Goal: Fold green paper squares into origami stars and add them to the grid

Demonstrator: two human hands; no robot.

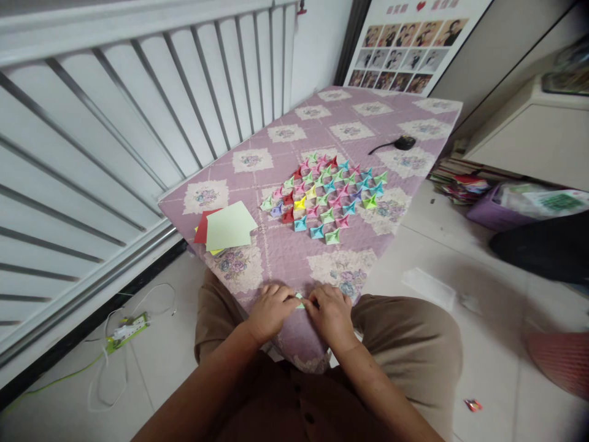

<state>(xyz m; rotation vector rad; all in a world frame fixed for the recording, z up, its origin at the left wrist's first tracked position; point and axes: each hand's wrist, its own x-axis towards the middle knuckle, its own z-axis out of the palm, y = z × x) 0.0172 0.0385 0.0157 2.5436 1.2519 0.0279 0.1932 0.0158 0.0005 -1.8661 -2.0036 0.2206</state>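
Head view shows a large surface covered in mauve cloth with floral patches (pixel 288 252), narrowing toward the seated person. Many small folded paper pieces in pink, red, green, blue and yellow (pixel 324 199) stand in rows across its middle. Left of them lies a loose stack of flat pale green paper sheets (pixel 230 227), with red and yellow edges showing beneath. At the near end, the left hand (pixel 272 309) and the right hand (pixel 329 310) pinch a tiny pale green folded paper (pixel 300 301) between them, fingertips at its opposite sides.
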